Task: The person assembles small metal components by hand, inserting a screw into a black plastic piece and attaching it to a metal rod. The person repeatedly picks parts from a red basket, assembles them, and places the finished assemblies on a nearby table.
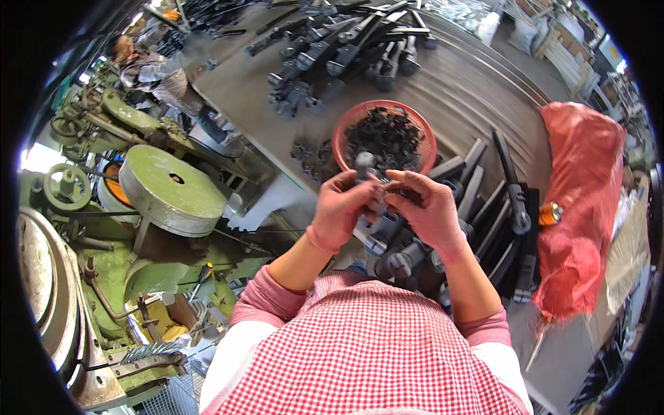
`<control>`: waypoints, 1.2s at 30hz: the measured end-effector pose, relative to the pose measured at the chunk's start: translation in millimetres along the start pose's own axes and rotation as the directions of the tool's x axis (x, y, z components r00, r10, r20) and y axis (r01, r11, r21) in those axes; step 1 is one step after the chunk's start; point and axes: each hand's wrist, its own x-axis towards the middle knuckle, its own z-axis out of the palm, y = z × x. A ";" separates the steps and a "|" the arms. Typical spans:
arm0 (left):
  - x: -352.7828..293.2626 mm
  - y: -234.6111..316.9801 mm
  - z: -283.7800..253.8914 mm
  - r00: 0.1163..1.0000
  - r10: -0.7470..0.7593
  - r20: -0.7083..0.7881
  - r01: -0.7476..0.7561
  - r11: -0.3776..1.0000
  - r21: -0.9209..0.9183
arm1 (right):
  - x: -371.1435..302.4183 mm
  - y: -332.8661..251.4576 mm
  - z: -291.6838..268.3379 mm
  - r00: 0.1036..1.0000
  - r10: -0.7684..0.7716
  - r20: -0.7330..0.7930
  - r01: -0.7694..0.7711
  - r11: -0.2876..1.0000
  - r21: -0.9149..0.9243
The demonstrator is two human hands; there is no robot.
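Fitting (364, 163), grey and round-ended, is pinched in the grip of left hand (340, 211) and right hand (434, 211).

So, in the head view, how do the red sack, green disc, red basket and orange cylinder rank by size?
1. Red sack
2. Green disc and red basket: too alike to rank
3. Orange cylinder, clearly smallest

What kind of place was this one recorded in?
Most likely a factory workshop: large green machinery, heaped dark parts on the worktable, and a red basket of small black pieces.
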 end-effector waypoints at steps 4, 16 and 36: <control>-13.3 1.3 13.4 0.997 0.049 0.053 -0.045 0.995 -0.089 | -17.6 -12.9 -5.5 0.978 0.202 0.048 -0.206 0.912 0.354; -38.7 -24.3 12.8 0.994 0.095 0.048 -0.103 0.975 0.198 | -39.3 19.3 24.8 0.981 0.000 -0.193 0.044 0.974 0.224; -42.8 -45.7 -107.4 0.960 -0.274 -0.058 0.278 0.957 0.076 | 9.0 103.0 67.1 0.866 0.499 0.033 -0.500 0.860 0.103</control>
